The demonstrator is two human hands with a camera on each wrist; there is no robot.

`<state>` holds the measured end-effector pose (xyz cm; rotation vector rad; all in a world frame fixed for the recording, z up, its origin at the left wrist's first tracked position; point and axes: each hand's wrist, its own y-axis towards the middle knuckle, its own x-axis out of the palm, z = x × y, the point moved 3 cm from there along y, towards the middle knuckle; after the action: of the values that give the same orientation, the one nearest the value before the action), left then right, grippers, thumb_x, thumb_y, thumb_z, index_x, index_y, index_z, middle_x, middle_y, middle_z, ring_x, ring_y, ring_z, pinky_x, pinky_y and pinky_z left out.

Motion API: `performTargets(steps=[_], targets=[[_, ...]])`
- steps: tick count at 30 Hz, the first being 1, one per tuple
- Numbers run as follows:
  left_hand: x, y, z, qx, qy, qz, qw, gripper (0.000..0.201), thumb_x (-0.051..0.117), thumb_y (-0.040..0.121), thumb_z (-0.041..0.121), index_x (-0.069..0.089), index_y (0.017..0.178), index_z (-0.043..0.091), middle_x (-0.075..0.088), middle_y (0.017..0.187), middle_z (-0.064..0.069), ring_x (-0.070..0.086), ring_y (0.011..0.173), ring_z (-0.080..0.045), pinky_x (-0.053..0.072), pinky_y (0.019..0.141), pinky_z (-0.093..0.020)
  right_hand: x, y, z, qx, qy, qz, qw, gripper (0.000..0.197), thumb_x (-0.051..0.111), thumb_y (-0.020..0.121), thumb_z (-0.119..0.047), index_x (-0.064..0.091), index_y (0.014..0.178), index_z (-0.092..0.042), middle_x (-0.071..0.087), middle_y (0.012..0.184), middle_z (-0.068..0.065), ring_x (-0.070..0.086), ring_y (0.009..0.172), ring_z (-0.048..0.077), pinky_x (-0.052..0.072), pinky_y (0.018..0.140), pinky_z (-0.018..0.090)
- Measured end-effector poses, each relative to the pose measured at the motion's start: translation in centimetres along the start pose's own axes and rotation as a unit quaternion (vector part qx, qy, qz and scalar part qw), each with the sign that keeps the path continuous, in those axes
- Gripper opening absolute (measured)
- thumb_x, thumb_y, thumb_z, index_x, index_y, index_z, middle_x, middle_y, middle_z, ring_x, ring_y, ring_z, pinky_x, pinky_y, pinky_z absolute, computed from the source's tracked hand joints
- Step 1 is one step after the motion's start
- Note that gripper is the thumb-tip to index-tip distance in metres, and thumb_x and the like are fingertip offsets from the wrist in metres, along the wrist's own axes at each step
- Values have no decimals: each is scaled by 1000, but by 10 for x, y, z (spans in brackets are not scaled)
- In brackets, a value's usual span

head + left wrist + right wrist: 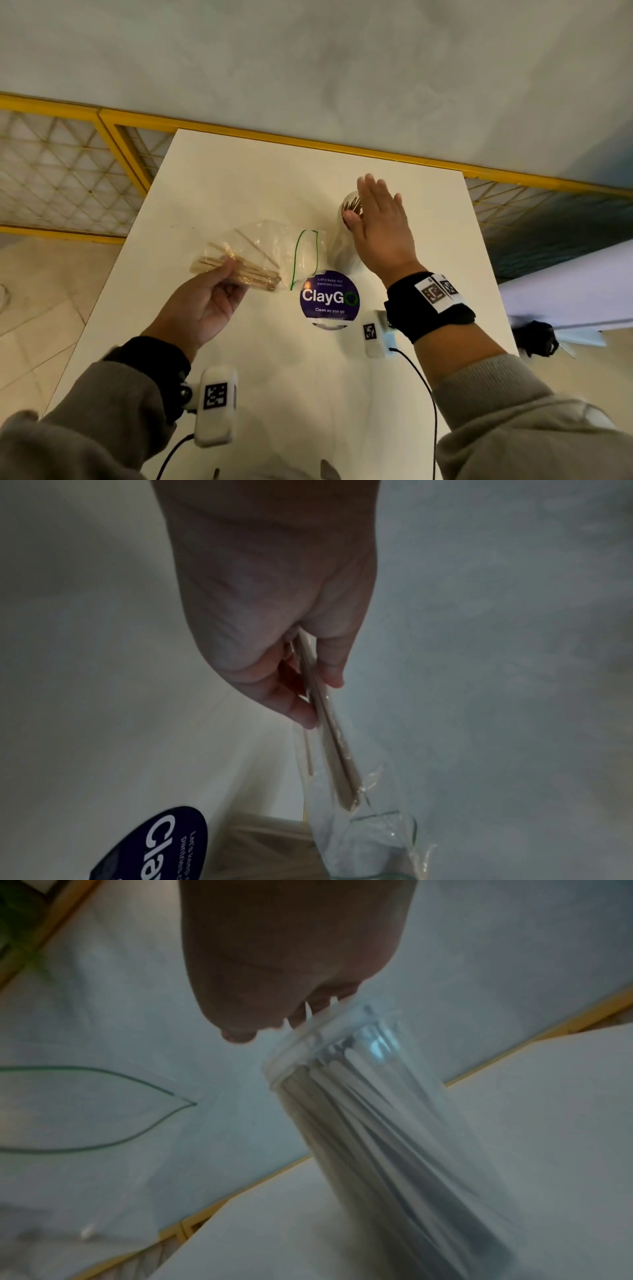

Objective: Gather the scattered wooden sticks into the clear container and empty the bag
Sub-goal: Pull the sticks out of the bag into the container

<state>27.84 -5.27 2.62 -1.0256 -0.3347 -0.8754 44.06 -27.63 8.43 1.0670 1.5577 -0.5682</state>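
Two hands mid-transfer — bag still holds sticks

Left hand [209,301] pinches the crinkled clear plastic bag [270,246] with its flat pale wooden sticks [236,267] above the white table [239,178]; right hand [380,226], fingers straight, rests flat over the tall clear cylindrical container [359,1110] — likely next: uncover, tip the bag in.

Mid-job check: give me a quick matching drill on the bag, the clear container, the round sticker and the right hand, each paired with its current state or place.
Things:
1. bag
2. clear container
3. round sticker
4. right hand

States:
A. flat and open over the container's mouth
B. stuck on the table, purple
C. pinched in the left hand, sticks still inside
D. upright, packed with sticks

Pairs: 1-C, 2-D, 3-B, 4-A
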Motion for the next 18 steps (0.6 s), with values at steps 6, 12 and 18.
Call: performTargets(steps=[6,12,18], targets=[[-1,-6,3,3,-3,-20,1000,10,52,91,14,61,89,15,71,74,1,69,67,-9,58,58,-26,3,-2,-9,-2,-61,-96,994,57,26,101,-45,28,148,-14,19,160,4,11,149,22,6,120,41],[10,-26,13,1,-41,-127,991,25,50,92,26,57,116,28,63,118,-12,63,111,-29,57,79,-39,-56,-34,-44,126,293,85,944,14,62,90,-26,69,95,-15,68,99,2,61,89,14,50,82,25],[37,-44,12,-4,-49,-261,964,36,48,89,26,58,123,27,68,107,-4,62,112,-31,55,83,-42,-60,-64,-80,156,462,-25,873,61,80,74,-25,50,127,-31,56,110,-15,60,96,1,49,82,20]])
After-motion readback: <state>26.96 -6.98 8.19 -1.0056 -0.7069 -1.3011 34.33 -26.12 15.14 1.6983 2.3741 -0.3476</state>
